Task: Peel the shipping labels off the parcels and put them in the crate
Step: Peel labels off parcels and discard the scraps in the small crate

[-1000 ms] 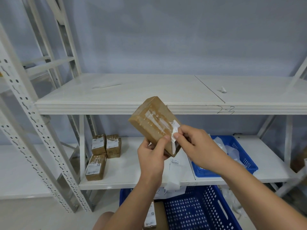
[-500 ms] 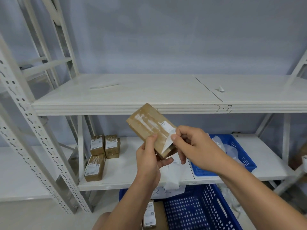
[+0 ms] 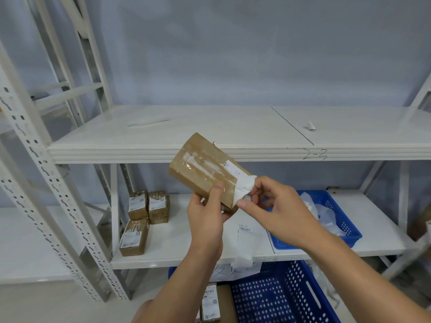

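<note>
Left hand (image 3: 206, 220) grips parcel (image 3: 203, 170) clear of shelf edge (image 3: 140, 153); right hand (image 3: 277, 210) pinches label (image 3: 242, 187) corner.

The left hand (image 3: 206, 220), raised upright, grips a parcel (image 3: 200, 169) from below, its thumb pressed on the front face. The right hand (image 3: 277, 208), reaching in from the right, pinches the loose end of the label (image 3: 242, 186) between thumb and fingers.
</note>
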